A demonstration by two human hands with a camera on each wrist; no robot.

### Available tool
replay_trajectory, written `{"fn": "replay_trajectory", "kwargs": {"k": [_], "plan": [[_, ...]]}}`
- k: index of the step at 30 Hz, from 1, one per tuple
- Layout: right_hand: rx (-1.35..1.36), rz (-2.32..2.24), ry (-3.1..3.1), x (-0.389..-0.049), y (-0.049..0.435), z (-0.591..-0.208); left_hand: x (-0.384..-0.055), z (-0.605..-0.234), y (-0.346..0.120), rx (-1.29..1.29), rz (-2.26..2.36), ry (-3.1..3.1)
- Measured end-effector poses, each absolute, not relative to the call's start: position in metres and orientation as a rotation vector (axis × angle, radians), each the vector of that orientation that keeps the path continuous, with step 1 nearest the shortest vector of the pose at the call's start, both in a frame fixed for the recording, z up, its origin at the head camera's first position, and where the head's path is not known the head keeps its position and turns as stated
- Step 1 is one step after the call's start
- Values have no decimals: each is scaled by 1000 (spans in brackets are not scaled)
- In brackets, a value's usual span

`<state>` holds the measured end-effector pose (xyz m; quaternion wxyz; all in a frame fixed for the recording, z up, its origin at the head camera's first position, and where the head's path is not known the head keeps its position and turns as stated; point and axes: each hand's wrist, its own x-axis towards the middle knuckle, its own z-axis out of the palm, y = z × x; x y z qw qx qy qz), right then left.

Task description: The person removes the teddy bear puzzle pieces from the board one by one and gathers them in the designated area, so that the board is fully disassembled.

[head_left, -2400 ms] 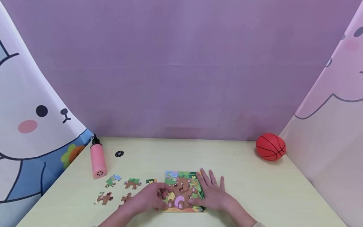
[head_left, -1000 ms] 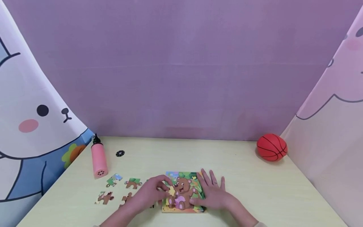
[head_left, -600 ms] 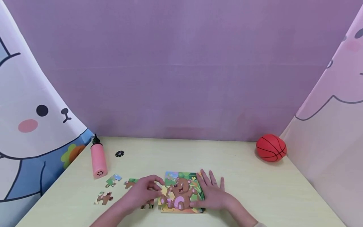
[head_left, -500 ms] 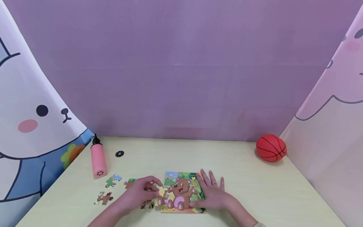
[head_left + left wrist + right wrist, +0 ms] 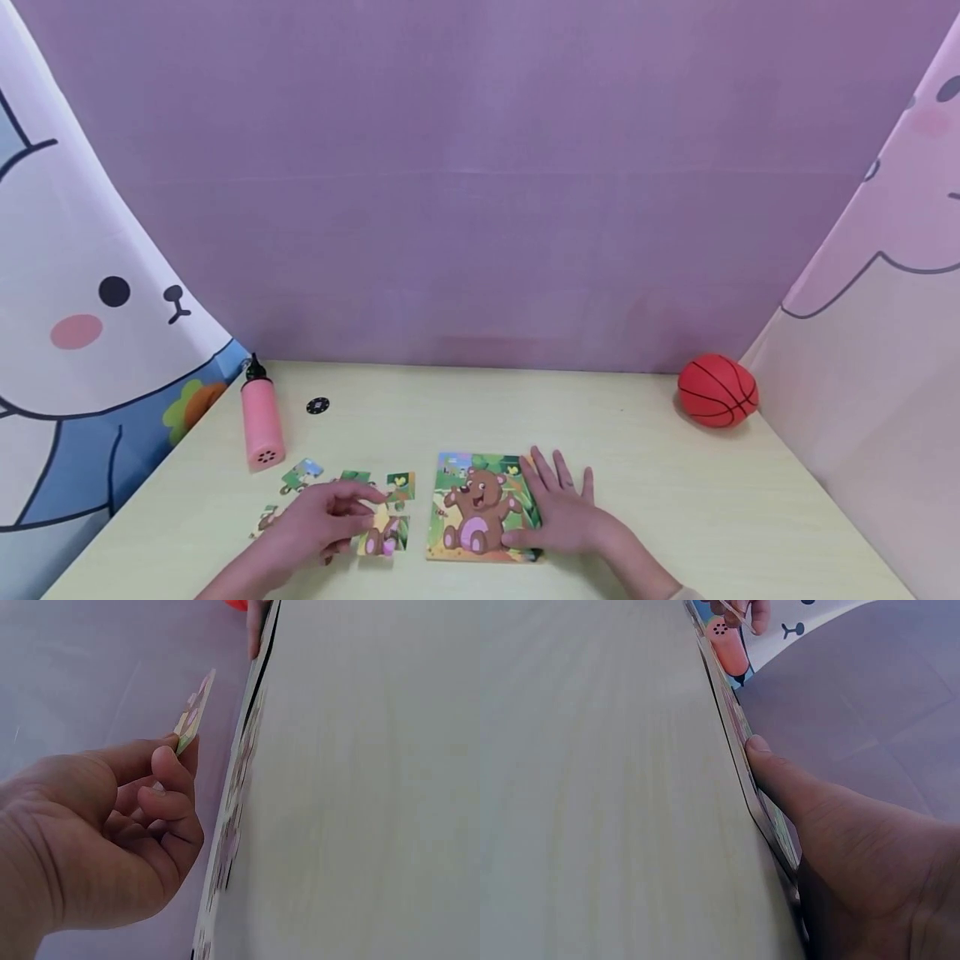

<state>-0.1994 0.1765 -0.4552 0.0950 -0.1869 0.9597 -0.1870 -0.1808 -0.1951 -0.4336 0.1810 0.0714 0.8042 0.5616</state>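
Between thumb and fingers my left hand [image 5: 318, 525] pinches a jigsaw piece [image 5: 377, 533] printed in yellow, brown and pink. In the left wrist view this piece [image 5: 193, 712] stands tilted, raised off the table. Below and around that hand lie several loose jigsaw pieces, among them a green one with a yellow shape [image 5: 402, 483] and a green and blue one [image 5: 303, 472]; some are partly hidden by the hand. My right hand [image 5: 570, 518] lies flat with spread fingers on the right edge of a square bear puzzle board [image 5: 480, 504], its thumb over the picture.
A pink cylinder with a black nozzle [image 5: 262, 425] lies at the table's left edge. Near it is a black round disc [image 5: 318, 406]. A red toy basketball [image 5: 717, 390] sits at the back right. Purple cloth [image 5: 480, 250] hangs behind the pale table [image 5: 637, 458].
My left hand has lifted the jigsaw piece off the left part of the bear board and carried it left, over the loose pieces. The right hand has stayed on the board.
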Motion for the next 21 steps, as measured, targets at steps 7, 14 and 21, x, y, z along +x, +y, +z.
{"fn": "replay_trajectory", "kwargs": {"k": [7,14,21], "plan": [[-555,-548,2849,-200,178,-456,-178,-440,-220,154,1577,2252],[-560,-554,2842,-200,178,-455,-172,-442,-244,139,1521,2290],[-560,-547,2829,-198,178,-452,-165,-439,-263,103,1459,2350]]}}
